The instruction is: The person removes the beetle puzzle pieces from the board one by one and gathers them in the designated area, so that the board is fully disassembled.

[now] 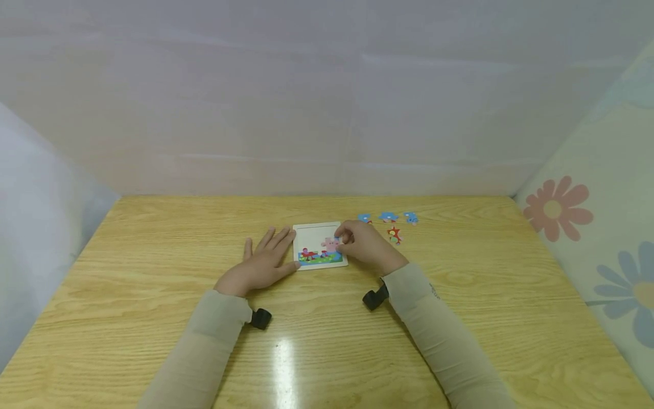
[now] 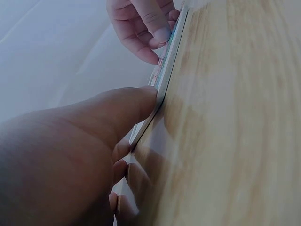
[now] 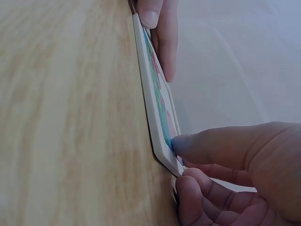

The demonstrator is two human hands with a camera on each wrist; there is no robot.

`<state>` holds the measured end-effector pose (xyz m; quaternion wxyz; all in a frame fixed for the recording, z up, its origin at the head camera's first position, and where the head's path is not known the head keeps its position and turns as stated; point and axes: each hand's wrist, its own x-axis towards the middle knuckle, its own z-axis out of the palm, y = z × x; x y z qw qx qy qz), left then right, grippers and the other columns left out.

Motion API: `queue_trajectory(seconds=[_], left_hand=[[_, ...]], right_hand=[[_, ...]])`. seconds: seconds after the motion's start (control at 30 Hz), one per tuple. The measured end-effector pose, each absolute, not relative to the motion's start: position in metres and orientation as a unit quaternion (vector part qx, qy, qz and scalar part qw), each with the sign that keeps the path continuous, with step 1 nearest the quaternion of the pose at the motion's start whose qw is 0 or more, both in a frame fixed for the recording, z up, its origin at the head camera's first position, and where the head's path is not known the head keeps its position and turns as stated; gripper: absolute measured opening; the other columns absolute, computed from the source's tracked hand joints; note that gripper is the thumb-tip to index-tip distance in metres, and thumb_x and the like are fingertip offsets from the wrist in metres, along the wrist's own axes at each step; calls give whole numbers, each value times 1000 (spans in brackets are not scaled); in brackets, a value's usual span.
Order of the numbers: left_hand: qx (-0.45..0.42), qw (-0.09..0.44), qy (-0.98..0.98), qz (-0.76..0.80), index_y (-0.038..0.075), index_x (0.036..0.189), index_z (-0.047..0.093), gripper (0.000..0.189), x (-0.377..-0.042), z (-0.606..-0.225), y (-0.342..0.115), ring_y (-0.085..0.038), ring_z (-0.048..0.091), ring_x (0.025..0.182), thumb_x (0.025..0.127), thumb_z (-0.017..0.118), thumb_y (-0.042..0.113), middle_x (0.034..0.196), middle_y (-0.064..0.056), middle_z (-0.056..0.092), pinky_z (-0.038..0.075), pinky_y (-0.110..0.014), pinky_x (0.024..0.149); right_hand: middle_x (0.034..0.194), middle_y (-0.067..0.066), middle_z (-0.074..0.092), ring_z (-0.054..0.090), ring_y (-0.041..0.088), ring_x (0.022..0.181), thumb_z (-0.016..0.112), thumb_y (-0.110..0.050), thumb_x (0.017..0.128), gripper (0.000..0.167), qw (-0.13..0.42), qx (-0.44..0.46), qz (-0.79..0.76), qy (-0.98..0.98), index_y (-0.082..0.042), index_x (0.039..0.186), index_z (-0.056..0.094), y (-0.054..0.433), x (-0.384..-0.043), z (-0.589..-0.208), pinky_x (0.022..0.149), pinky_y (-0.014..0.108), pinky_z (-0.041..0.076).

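Note:
A small white-framed jigsaw board [image 1: 318,232] lies on the table, its lower part covered with fitted pieces showing green grass and red figures. My left hand [image 1: 260,267] lies flat with fingers spread, thumb and fingertips at the frame's left edge; the left wrist view shows the thumb [image 2: 136,101] on the rim. Over the right edge, my right hand [image 1: 365,244] has its fingers curled, thumb and forefinger at a puzzle piece [image 1: 331,245] with a pink pig's face. In the right wrist view that thumb [image 3: 193,145] presses down on the picture's corner, other fingers tucked beside the frame.
Several loose puzzle pieces lie beyond the right hand: blue ones [image 1: 389,216] in a row and a red one [image 1: 394,235] nearer. The wooden table [image 1: 317,352] ends at a pale cloth wall behind. Flower-printed cloth [image 1: 613,238] hangs at the right.

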<state>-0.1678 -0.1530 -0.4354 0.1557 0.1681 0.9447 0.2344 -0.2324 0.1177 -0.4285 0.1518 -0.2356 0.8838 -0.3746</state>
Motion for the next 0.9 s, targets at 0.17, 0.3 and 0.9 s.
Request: queue_trajectory(seconds=[0.17,0.3,0.9], left_hand=[[167,155,945,233,12,164,10,79,-167,-435,-153,-39,-9,155,106,49,47,171,-11,2,-16,-73,110],[167,156,945,234,12,164,10,78,-167,-434,-153,-39,-8,154,106,50,45,171,-11,3,-16,-73,110],[168,154,944,237,12,164,11,78,-167,-433,-152,-39,-8,155,106,49,46,171,-12,3,-16,-73,111]], right_hand=[[93,4,58,55,19,85,72,-9,95,22,149,-238,-379,882,-3,115,65,117,-233,-429,77,32,49],[98,5,59,55,20,89,72,-8,94,24,148,-230,-383,882,-4,115,63,116,-232,-430,81,33,49],[106,8,65,61,24,96,72,-3,93,25,131,-208,-417,875,-7,116,63,115,-231,-430,88,38,53]])
